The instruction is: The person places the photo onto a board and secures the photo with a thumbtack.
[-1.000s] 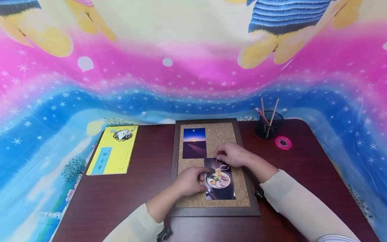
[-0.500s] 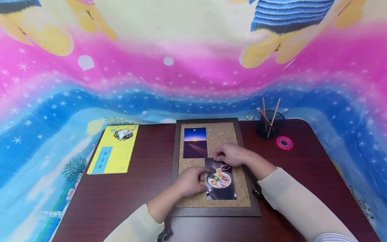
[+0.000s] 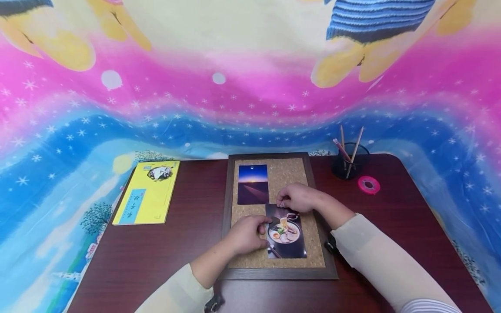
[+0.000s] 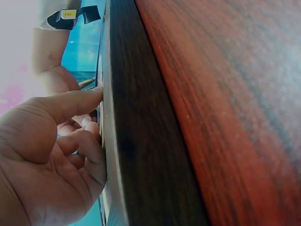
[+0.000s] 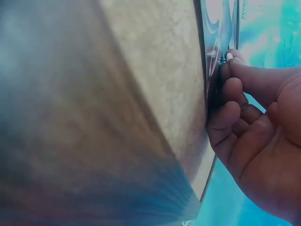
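Observation:
A photo of a ramen bowl [image 3: 285,234] lies on a framed corkboard [image 3: 250,256]. My left hand [image 3: 247,234] rests at the photo's left edge, index fingertip on the print. In the left wrist view, the left thumb [image 4: 77,103] reaches to the board and the other fingers bend against it. At the photo's top edge my right hand [image 3: 299,199] pinches a small push pin [image 5: 223,60] between thumb and index finger. Whether its point is in the cork is hidden. Above and left, a sunset photo [image 3: 252,184] has a pin at its top edge.
Another small pin [image 3: 271,168] sits on the upper cork. Behind the right arm stand a black mesh cup [image 3: 348,165] with several pencils and a pink tape roll [image 3: 369,185]. A yellow book [image 3: 156,195] lies at the table's left, before a patterned curtain [image 3: 250,87].
The head view has shifted slightly. Both hands keep their places at the ramen photo, and the right sleeve has moved a little to the left.

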A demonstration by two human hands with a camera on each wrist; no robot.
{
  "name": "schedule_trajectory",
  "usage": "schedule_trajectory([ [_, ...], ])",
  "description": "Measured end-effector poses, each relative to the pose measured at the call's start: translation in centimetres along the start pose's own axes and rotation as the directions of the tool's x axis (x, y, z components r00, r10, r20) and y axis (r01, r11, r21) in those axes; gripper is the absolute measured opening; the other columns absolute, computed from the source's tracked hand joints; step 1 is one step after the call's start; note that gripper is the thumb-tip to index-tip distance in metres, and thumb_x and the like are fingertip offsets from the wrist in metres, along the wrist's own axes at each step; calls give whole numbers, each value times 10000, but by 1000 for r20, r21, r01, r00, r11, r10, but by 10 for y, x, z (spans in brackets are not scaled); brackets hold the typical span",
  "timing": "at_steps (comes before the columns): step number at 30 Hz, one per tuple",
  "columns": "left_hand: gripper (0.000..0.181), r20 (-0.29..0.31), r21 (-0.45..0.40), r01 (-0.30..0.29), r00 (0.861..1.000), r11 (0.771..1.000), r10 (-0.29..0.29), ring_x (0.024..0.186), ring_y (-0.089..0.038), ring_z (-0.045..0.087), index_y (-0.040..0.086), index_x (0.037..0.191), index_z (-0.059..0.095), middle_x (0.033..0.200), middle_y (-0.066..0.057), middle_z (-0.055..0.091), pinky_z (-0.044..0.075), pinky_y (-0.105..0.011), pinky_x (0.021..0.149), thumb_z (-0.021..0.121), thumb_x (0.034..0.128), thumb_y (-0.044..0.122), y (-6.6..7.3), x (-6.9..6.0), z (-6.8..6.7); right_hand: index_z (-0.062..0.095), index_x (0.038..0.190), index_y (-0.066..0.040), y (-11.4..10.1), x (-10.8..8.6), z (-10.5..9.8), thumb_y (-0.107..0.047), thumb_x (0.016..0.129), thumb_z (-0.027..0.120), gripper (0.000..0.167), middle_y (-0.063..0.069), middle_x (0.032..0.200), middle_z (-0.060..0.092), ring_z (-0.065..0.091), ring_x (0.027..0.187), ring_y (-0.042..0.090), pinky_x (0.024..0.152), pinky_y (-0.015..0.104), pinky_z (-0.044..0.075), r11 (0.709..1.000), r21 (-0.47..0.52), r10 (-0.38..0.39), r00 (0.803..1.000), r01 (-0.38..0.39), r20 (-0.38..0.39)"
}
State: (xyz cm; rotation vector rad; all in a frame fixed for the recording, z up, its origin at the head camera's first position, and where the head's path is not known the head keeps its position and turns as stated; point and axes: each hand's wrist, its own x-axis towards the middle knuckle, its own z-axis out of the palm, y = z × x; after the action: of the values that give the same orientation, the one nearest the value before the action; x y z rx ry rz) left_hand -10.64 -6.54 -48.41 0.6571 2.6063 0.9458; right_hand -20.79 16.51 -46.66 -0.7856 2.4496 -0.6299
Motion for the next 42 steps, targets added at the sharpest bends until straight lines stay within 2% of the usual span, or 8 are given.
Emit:
schedule_trajectory([
  [7,603,4,1,8,1000,1000,-8,731,-54,514,71,1274,700,824,43,627,460,-265,761,890,706,144,0,0,1,759,953,-216,-3,1,-4,-128,1019,656,151,-64,866,681,582,777,118,765,338,484,999,-17,45,998,-44,50],
  [12,611,0,4,6,1000,1000,-6,729,-55,514,70,1277,698,823,41,628,462,-268,760,894,703,148,-1,0,1,756,932,-214,-3,4,-2,-125,1014,655,158,-72,843,672,582,772,119,763,333,480,999,-21,48,998,-47,38],
  [19,621,3,-2,17,1000,1000,-17,744,-63,522,80,1284,697,832,48,626,464,-275,765,895,699,152,-1,1,1,753,949,-190,0,2,1,-100,1031,631,172,0,764,678,637,647,128,649,318,523,992,97,74,996,-78,41],
  [25,619,3,2,27,1000,1000,-27,743,-65,525,88,1282,700,829,60,621,464,-276,761,897,699,160,-3,1,2,747,962,-173,2,2,2,-88,1033,606,179,2,739,667,613,617,124,630,321,503,994,101,42,999,-42,1],
  [30,610,3,-3,26,1000,1000,-26,738,-64,523,94,1276,702,825,58,621,460,-275,757,894,700,153,-3,1,2,741,955,-162,7,4,4,-68,1027,620,170,11,725,655,619,617,137,613,315,517,985,163,64,997,-59,-29],
  [42,615,4,-4,26,1000,1000,-26,739,-55,521,106,1267,707,833,55,631,457,-270,747,903,685,149,-3,3,3,746,952,-122,8,3,3,-66,1014,645,130,24,706,657,641,606,151,588,301,538,972,225,66,998,-61,-19],
])
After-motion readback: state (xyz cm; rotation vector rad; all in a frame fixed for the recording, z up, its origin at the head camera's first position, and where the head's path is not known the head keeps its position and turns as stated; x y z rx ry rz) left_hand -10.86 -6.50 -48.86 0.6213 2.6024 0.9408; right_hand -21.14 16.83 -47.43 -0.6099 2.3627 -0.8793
